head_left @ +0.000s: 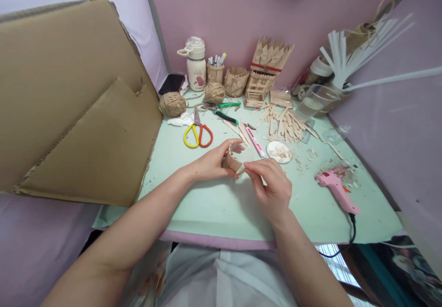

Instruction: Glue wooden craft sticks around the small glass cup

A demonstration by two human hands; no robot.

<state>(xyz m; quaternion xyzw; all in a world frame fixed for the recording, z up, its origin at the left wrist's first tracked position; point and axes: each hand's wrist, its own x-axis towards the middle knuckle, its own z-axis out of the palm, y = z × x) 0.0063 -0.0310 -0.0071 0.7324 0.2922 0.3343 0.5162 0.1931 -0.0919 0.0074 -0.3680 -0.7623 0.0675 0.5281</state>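
My left hand (221,159) is wrapped around a small ring-shaped holder made of wooden craft sticks (233,161), held just above the table's front part. My right hand (271,182) pinches at the holder's near right edge. Whatever small piece lies between its thumb and forefinger is too small to make out. Beyond the hands a pink craft knife (254,141) lies beside several loose wooden sticks (243,132). A white dish (280,147) of small wooden bits stands to the right of the knife.
Scissors (198,134), green-handled pliers (226,113) and twine balls (172,104) lie at the back left. A large cardboard sheet (79,90) stands left. Wooden sticks (290,125) are piled at the back right. A pink glue gun (338,191) with a cord lies right.
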